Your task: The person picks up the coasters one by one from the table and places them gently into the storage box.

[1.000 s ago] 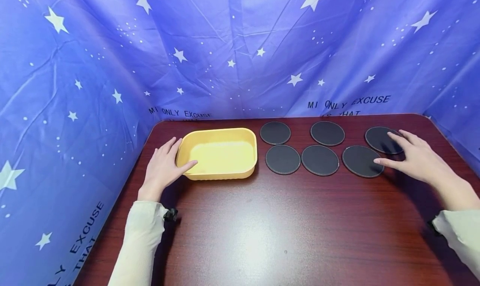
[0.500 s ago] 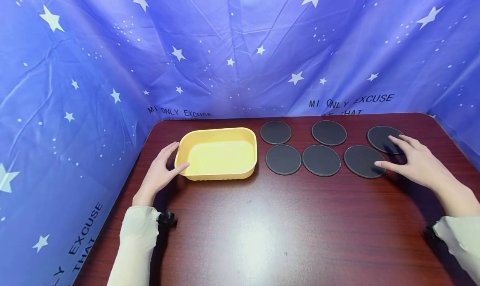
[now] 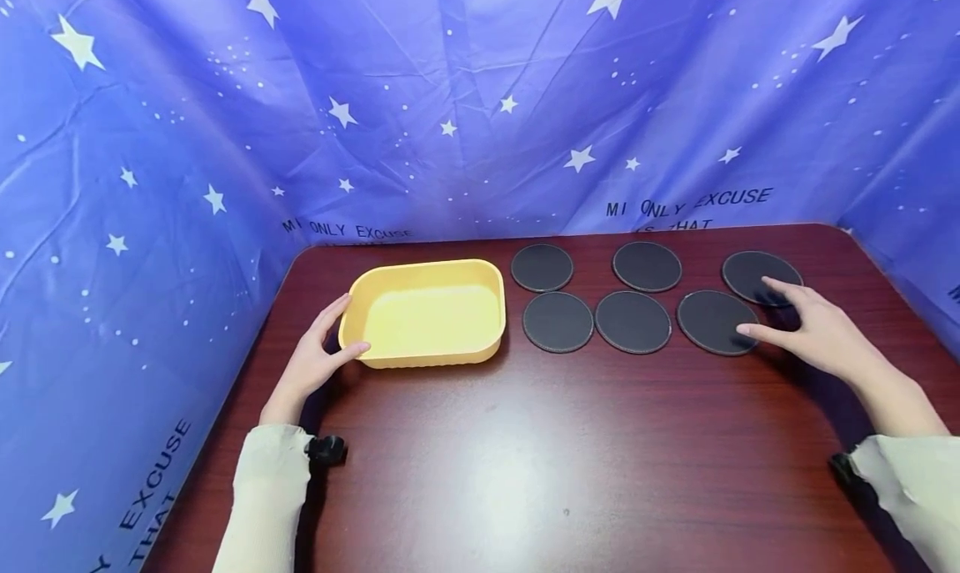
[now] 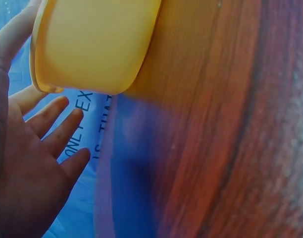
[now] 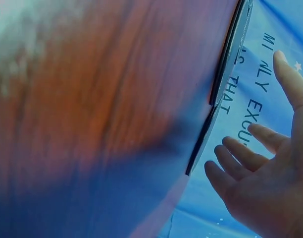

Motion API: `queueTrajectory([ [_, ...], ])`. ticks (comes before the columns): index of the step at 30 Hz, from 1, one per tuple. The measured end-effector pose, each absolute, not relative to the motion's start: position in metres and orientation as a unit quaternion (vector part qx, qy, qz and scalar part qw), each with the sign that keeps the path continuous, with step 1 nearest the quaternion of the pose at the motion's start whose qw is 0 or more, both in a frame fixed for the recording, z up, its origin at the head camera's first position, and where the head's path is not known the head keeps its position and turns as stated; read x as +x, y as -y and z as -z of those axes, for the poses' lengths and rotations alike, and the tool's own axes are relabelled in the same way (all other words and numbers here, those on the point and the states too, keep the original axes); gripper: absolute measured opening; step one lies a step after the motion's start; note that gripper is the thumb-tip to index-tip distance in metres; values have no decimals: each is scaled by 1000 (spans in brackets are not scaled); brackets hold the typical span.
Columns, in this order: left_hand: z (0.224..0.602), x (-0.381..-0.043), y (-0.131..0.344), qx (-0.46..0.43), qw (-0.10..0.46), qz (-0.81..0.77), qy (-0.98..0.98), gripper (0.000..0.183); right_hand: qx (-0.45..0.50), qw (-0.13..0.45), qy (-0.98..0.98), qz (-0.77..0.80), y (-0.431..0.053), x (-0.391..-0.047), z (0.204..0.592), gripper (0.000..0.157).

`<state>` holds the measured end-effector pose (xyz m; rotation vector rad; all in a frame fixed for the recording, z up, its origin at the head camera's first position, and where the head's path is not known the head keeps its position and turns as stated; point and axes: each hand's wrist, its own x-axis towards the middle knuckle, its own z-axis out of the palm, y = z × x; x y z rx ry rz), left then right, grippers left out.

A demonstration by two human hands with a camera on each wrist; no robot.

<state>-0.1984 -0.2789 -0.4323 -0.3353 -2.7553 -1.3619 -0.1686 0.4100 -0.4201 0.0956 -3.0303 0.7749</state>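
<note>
Left hand (image 3: 309,363) spreads at nine o'clock of the yellow tray (image 3: 431,319), perhaps to steady it, contact unclear; right hand (image 3: 819,329), fingers apart, hangs over black discs (image 3: 711,320) at the tray's three o'clock

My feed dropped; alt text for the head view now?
Left hand at the left end of a yellow container; right hand over the rightmost two of six black discs. Container and discs sit on a dark red table before a starry blue curtain.

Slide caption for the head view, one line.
Left hand at a yellow tray, right hand reaching over the rightmost of six black discs on a wooden table.
</note>
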Motion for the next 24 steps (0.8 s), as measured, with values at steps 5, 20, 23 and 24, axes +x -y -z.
queueTrajectory([
  [5,433,-196,282,-103,16,439,892,86,19,-10,964,-266,-407,-167,420,90],
  [20,435,-198,287,-93,-11,447,890,91,23,-7,938,-347,-407,-161,430,78],
  [23,435,-200,288,-92,-13,442,892,91,28,-5,931,-365,-408,-161,432,76],
  [24,435,-200,288,-91,-13,441,893,90,32,-6,928,-371,-408,-161,432,77],
])
